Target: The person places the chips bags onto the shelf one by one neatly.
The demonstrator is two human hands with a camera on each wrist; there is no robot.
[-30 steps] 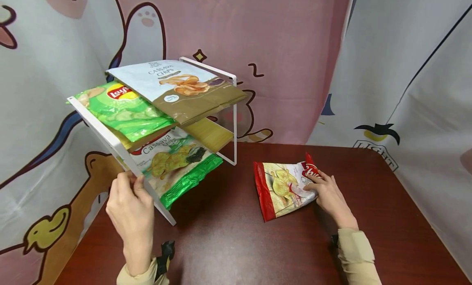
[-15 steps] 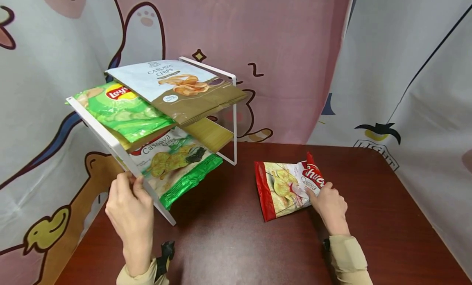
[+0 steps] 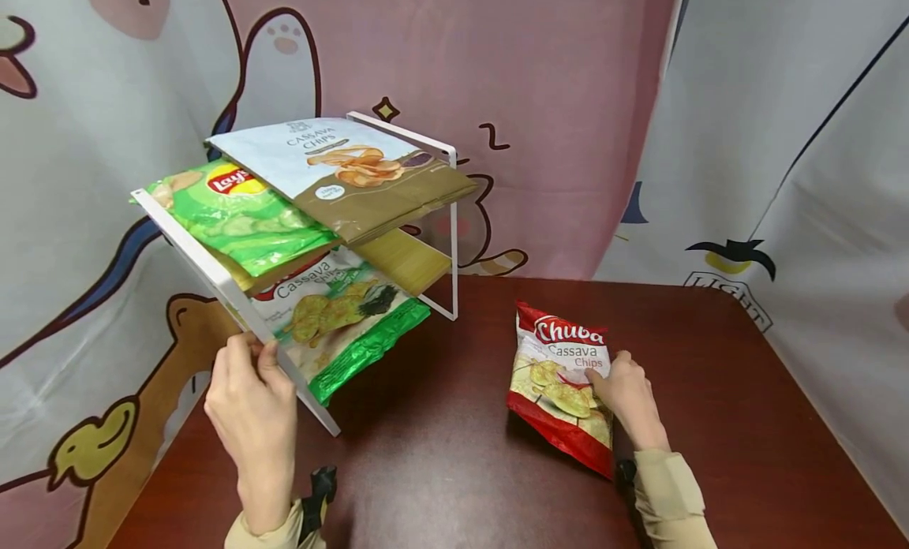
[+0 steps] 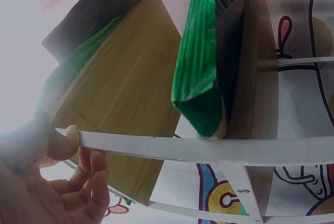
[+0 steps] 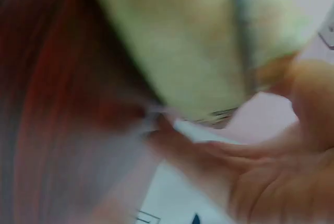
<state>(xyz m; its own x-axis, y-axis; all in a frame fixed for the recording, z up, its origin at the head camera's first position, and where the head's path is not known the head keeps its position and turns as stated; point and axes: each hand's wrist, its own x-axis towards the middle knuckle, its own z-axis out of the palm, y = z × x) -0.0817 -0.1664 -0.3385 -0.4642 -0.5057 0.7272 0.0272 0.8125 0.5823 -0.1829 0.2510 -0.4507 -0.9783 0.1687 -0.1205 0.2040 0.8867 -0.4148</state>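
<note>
In the head view my left hand (image 3: 252, 423) pinches the white side frame of a two-tier rack (image 3: 213, 273) between thumb and fingers. The left wrist view shows the same hand (image 4: 68, 172) on the white bar. My right hand (image 3: 628, 399) grips the right edge of a red and cream Chuba cassava chips bag (image 3: 561, 375), thumb on its front. The bag stands tilted over the table, its lettering upright to me. The right wrist view is blurred; it shows the bag's back (image 5: 182, 46) between thumb and fingers.
On the rack's upper shelf lie a green Lay's bag (image 3: 245, 210) and a white and brown cassava chips bag (image 3: 348, 170). A green and white chips bag (image 3: 341, 312) leans out of the lower shelf (image 3: 405, 261). The brown table (image 3: 426, 486) meets printed curtains behind.
My right hand has shifted its grip on the Chuba bag and turned it, so its red top now points away and its bottom toward me. The left hand has stayed on the frame.
</note>
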